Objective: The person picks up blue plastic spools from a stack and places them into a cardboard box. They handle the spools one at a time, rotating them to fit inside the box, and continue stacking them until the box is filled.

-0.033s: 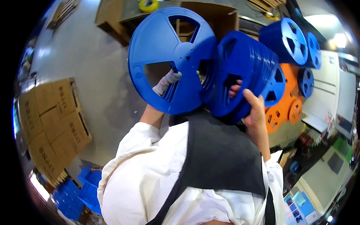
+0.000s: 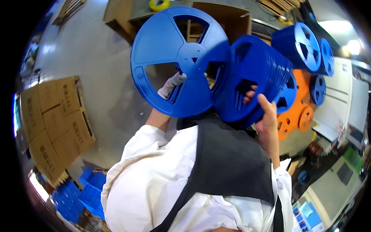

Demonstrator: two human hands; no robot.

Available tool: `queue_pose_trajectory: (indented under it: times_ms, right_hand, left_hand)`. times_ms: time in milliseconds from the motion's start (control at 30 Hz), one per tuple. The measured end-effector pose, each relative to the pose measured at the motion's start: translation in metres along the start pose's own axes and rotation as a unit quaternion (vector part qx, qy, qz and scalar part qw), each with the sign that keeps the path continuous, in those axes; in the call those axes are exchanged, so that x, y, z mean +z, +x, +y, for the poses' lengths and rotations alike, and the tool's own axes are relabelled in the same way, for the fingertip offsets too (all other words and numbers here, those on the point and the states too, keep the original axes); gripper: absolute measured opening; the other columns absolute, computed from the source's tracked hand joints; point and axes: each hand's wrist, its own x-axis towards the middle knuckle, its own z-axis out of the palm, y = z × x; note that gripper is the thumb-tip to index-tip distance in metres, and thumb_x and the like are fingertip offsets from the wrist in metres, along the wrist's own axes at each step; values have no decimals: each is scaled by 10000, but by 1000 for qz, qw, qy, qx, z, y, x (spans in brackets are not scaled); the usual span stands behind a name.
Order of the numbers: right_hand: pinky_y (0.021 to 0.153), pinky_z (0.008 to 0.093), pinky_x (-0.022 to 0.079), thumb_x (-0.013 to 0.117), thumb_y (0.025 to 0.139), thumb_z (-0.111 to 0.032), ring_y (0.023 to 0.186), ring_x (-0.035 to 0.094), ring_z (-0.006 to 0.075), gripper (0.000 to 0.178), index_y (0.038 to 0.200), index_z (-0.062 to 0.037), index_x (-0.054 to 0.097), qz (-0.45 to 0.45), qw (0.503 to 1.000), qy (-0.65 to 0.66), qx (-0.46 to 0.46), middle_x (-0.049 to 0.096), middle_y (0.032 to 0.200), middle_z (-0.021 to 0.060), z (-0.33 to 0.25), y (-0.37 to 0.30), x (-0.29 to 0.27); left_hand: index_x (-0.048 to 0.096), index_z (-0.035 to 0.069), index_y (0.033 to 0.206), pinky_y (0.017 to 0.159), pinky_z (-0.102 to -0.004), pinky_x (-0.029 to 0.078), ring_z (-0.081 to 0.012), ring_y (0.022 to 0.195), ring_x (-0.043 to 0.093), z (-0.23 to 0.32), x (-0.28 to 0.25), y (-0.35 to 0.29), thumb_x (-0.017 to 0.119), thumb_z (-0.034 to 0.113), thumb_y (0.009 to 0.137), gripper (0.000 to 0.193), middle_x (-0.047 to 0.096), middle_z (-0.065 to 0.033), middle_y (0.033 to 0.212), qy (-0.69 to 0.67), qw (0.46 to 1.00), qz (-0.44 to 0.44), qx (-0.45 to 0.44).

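My left hand point(image 2: 172, 86), in a pale glove or finger covers, reaches through a window of a large blue reel point(image 2: 156, 50) and closes on it. More reel edges show behind that window. To its right, my bare right hand point(image 2: 267, 118) grips a thick stack of blue reels point(image 2: 247, 73), thumb on the near side and fingertips inside a window. The front reel overlaps or touches this stack; I cannot tell which. Both are held tilted in front of my black apron point(image 2: 232, 158).
More blue reel stacks point(image 2: 296, 46) and orange reels point(image 2: 305, 118) stand at the right. An open cardboard box point(image 2: 243, 25) lies beyond my hands, near a roll of yellow tape point(image 2: 159, 4). Stacked cartons point(image 2: 54, 120) and blue bins point(image 2: 92, 193) are at the left.
The surroundings and the right-hand stack have shifted slightly to the right in the picture. Both hands keep their hold on the blue reels.
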Motion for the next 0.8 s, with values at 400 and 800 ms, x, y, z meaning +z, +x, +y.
queue_pose_trajectory:
  times_ms: [400,800]
  right_hand:
    - [776,334,429,531,928,-244,714,449,148,246,1056,-39,482,-80,987,128,-46,445,778,27,19,-4,-44]
    - [623,254,336,654,882,-387,589,385,85,399,1000,-63,454,-140,943,279,-110,393,692,-27,10,-7,-76]
  left_hand:
    - [388,47,1374,1004,-484,473,-303,1110,596,-18,-27,-11,689,533,789,818,574,-159,1174,-182,969,-128,103]
    - [402,50,1365,1054,-485,416,-315,1132,580,-19,-32,-7,650,465,848,708,552,-177,1244,-238,949,-190,79]
